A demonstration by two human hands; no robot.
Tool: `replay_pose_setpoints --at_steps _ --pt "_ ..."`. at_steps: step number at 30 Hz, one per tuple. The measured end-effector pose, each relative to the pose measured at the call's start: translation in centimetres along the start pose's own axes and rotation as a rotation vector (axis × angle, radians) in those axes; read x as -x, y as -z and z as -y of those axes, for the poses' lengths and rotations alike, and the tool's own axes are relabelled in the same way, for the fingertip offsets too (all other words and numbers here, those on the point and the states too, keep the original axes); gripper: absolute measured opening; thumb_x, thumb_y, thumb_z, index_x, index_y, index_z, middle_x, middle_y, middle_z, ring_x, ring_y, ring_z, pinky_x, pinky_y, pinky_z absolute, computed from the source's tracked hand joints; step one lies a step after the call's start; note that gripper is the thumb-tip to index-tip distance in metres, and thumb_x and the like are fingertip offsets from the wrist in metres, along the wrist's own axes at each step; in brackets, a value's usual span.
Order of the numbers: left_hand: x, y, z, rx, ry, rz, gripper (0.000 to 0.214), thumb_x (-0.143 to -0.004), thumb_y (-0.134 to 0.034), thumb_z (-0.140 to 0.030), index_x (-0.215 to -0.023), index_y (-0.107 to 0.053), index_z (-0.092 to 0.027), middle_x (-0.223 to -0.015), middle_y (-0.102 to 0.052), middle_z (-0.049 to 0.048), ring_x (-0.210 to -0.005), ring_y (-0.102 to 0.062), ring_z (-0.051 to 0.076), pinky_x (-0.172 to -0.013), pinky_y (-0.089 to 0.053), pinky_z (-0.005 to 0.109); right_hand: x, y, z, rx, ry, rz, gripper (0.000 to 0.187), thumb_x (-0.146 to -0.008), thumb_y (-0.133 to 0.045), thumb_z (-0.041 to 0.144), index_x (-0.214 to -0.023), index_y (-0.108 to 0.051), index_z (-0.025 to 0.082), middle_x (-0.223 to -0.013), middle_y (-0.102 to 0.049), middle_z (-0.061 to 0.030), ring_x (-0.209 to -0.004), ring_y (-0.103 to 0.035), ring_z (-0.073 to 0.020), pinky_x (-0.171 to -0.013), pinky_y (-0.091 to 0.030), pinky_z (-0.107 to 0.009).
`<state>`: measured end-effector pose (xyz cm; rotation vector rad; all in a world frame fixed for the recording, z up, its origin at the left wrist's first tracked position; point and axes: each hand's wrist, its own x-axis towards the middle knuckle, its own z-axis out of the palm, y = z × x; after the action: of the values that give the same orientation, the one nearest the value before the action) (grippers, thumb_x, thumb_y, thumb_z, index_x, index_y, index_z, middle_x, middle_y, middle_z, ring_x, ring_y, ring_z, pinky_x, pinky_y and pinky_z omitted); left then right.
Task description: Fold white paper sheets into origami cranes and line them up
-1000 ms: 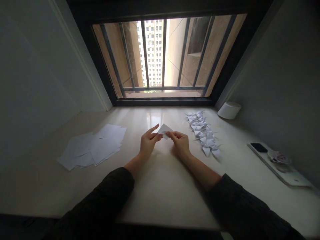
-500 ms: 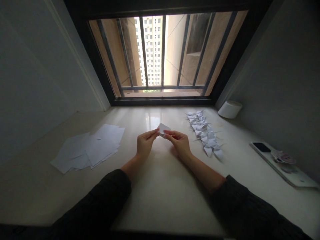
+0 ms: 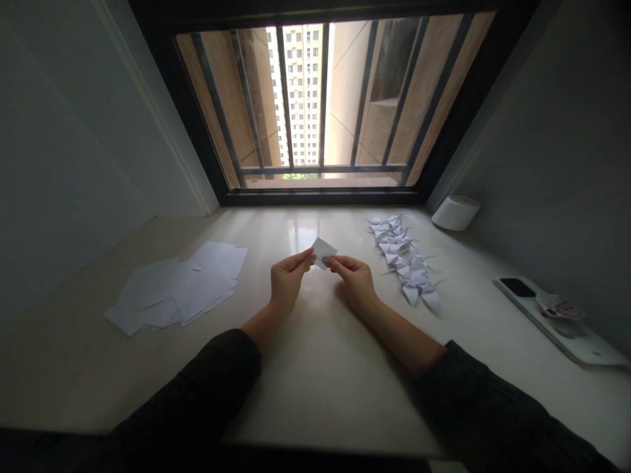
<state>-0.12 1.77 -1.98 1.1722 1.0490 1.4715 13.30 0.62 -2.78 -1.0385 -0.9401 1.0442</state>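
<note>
A small folded piece of white paper (image 3: 324,247) is held up in front of me, above the pale sill, one corner pointing away. My left hand (image 3: 290,276) pinches its left edge between thumb and fingers. On the opposite side, my right hand (image 3: 355,279) grips the paper's lower right part, with the thumb lying on it. The fingertips hide parts of its lower edges. To the right of my right hand lie several folded white paper cranes (image 3: 401,253) in a close cluster. Left of my left hand is a loose stack of white paper sheets (image 3: 204,282).
The pale sill (image 3: 315,374) runs up to a dark-framed window (image 3: 320,197) with bars outside. At the back right a white roll (image 3: 456,213) leans near the wall. A phone (image 3: 557,322) with a decorated grip lies on the far right.
The view has shifted slightly. Both hands stay on the paper; the right thumb and fingers have moved a little along its lower right side, and more of the paper shows.
</note>
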Motion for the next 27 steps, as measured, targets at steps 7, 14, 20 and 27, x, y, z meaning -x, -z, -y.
replay_pose_setpoints --at_steps 7,14,20,27 --pt "0.13 -0.08 -0.28 -0.002 -0.003 0.027 0.031 -0.063 -0.075 -0.031 -0.092 -0.072 -0.02 -0.087 -0.072 0.0062 -0.078 -0.064 0.017 -0.073 -0.049 0.03 -0.25 0.15 -0.3 -0.028 -0.009 -0.032 0.027 -0.056 -0.078 0.039 -0.074 -0.073 0.02 -0.079 -0.073 -0.0055 -0.074 -0.065 -0.0197 -0.072 -0.051 -0.035" --pt "-0.07 -0.06 -0.24 -0.005 0.044 0.032 0.033 -0.059 -0.077 -0.029 -0.091 -0.073 -0.019 -0.087 -0.072 0.0064 -0.079 -0.064 0.018 -0.075 -0.049 0.031 -0.21 0.22 -0.16 -0.06 -0.017 -0.05 0.024 -0.056 -0.078 0.035 -0.074 -0.073 0.02 -0.077 -0.073 -0.0048 -0.072 -0.064 -0.0185 -0.071 -0.05 -0.034" --pt "-0.15 -0.17 -0.04 0.041 0.107 0.031 0.034 -0.058 -0.078 -0.029 -0.09 -0.073 -0.019 -0.087 -0.072 0.0071 -0.08 -0.064 0.018 -0.076 -0.049 0.032 -0.34 0.33 -0.31 -0.052 -0.012 -0.06 0.024 -0.057 -0.078 0.036 -0.074 -0.073 0.019 -0.071 -0.071 -0.0044 -0.066 -0.062 -0.0173 -0.068 -0.048 -0.034" --pt "0.04 -0.25 -0.13 0.057 0.134 0.036 0.034 -0.059 -0.077 -0.029 -0.091 -0.072 -0.018 -0.089 -0.072 0.0075 -0.083 -0.065 0.019 -0.078 -0.048 0.032 -0.24 0.23 0.02 -0.082 -0.04 -0.082 0.024 -0.054 -0.079 0.036 -0.07 -0.072 0.019 -0.066 -0.07 -0.0036 -0.062 -0.059 -0.0156 -0.063 -0.046 -0.031"
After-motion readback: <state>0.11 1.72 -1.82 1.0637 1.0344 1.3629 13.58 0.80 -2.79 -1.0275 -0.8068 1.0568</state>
